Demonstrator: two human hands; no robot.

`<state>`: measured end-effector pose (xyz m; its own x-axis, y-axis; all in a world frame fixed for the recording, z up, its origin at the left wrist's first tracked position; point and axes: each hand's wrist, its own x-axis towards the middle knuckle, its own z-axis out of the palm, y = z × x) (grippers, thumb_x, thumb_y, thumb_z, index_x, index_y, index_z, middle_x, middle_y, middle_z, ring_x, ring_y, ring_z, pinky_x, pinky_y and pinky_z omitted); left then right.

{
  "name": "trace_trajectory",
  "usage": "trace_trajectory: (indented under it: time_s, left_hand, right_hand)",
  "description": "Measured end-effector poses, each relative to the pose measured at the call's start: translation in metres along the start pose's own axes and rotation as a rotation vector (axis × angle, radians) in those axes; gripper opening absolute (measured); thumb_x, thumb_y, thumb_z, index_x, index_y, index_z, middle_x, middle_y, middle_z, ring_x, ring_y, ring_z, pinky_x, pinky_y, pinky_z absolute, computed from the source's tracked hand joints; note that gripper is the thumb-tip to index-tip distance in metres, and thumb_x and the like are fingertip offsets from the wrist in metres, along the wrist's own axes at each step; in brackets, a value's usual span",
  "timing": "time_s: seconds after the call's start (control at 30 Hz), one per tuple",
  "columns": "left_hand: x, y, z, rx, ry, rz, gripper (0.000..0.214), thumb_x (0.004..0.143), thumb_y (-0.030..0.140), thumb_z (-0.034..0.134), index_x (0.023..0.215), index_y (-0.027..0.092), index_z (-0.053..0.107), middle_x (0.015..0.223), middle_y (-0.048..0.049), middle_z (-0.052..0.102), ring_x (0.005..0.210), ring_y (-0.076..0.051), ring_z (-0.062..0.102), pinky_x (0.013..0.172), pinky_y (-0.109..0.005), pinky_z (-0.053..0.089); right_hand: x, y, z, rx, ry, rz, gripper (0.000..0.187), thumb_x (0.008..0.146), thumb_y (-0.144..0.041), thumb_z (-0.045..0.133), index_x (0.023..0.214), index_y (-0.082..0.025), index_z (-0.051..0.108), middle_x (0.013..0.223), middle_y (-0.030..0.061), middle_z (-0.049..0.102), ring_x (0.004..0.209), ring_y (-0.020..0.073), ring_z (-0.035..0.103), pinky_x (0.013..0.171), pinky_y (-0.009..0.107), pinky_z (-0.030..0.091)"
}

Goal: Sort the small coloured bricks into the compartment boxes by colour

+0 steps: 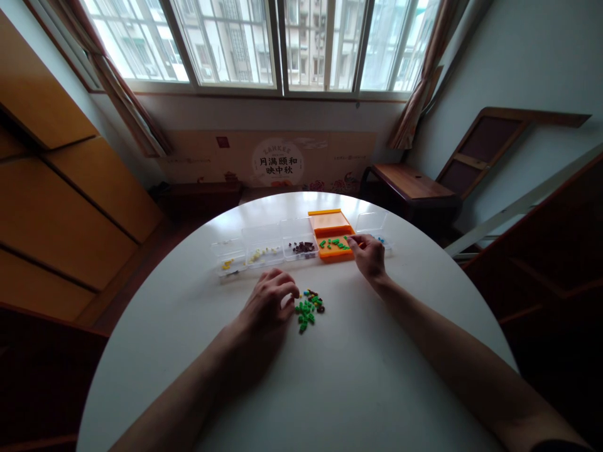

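A small heap of mostly green pieces (308,309) lies on the round white table (330,389). My left hand (268,301) rests just left of the heap, fingers curled, fingertips touching its edge. My right hand (369,255) reaches to the orange box (334,242), which holds green pieces, with fingers pinched at the box's right edge; what they hold is too small to see. A row of clear boxes flanks the orange one: one with dark pieces (301,247), one with pale yellow pieces (262,252), one with yellow pieces (229,260), and one behind my right hand (374,225).
A wooden chair (424,182) stands beyond the table at the right. Wooden cabinets (61,207) line the left wall. A printed board (277,162) leans under the window. The table's edge curves close behind the boxes.
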<state>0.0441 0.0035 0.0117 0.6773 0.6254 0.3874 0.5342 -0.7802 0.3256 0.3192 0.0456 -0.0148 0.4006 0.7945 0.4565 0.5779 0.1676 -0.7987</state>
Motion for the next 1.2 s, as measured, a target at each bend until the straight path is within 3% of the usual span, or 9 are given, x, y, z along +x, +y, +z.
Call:
trace_trajectory:
  time_s: [0.27, 0.53, 0.77, 0.87, 1.07, 1.2]
  left_hand:
    - [-0.001, -0.001, -0.002, -0.026, -0.045, -0.008, 0.021, 0.068, 0.006, 0.055, 0.08, 0.022, 0.063, 0.091, -0.0036, 0.064, 0.093, -0.022, 0.052, 0.088, -0.039, 0.041]
    - [-0.001, 0.0, -0.008, -0.032, -0.153, 0.049, 0.017, 0.069, 0.012, 0.06, 0.081, 0.023, 0.064, 0.092, -0.002, 0.063, 0.094, -0.021, 0.052, 0.087, -0.037, 0.039]
    - [-0.001, -0.001, -0.007, 0.018, -0.135, 0.042, 0.01, 0.076, 0.015, 0.062, 0.079, 0.024, 0.066, 0.092, -0.0018, 0.064, 0.093, -0.02, 0.053, 0.086, -0.037, 0.037]
    - [-0.001, -0.004, -0.005, 0.026, -0.123, 0.061, 0.01, 0.083, 0.017, 0.059, 0.083, 0.024, 0.067, 0.092, -0.0027, 0.064, 0.091, -0.02, 0.053, 0.084, -0.036, 0.037]
    - [0.001, -0.001, -0.005, 0.038, 0.04, 0.059, 0.015, 0.092, 0.025, 0.053, 0.084, 0.022, 0.065, 0.089, -0.0037, 0.065, 0.091, -0.019, 0.052, 0.085, -0.035, 0.038]
    - [0.003, 0.005, -0.005, 0.066, 0.142, 0.072, 0.013, 0.091, 0.024, 0.056, 0.083, 0.021, 0.065, 0.086, -0.0029, 0.065, 0.089, -0.018, 0.052, 0.083, -0.034, 0.038]
  right_hand:
    - [0.002, 0.006, -0.002, -0.02, 0.046, -0.011, 0.033, 0.083, -0.04, 0.054, 0.089, -0.014, 0.073, 0.088, 0.0088, 0.07, 0.061, 0.0153, 0.054, 0.065, 0.03, 0.045]
    - [-0.013, -0.006, -0.003, -0.02, -0.04, -0.086, 0.026, 0.083, -0.033, 0.054, 0.087, -0.015, 0.073, 0.081, 0.0062, 0.067, 0.063, 0.015, 0.053, 0.066, 0.029, 0.045]
    - [-0.027, -0.022, 0.0, 0.028, -0.124, -0.162, 0.022, 0.084, -0.029, 0.055, 0.086, -0.016, 0.073, 0.076, 0.0043, 0.064, 0.061, 0.0136, 0.053, 0.063, 0.027, 0.045]
    - [-0.037, -0.03, 0.003, 0.102, -0.24, -0.182, 0.019, 0.083, -0.028, 0.058, 0.084, -0.015, 0.072, 0.074, 0.0035, 0.063, 0.057, 0.0115, 0.05, 0.059, 0.025, 0.044]
    - [-0.057, -0.051, 0.009, 0.227, -0.712, -0.219, 0.016, 0.081, -0.026, 0.063, 0.086, -0.015, 0.074, 0.071, 0.002, 0.067, 0.058, 0.0097, 0.051, 0.055, 0.021, 0.04]
    - [-0.066, -0.057, 0.011, 0.268, -0.824, -0.218, 0.016, 0.08, -0.027, 0.065, 0.083, -0.014, 0.074, 0.067, 0.0009, 0.065, 0.058, 0.009, 0.052, 0.055, 0.02, 0.039]
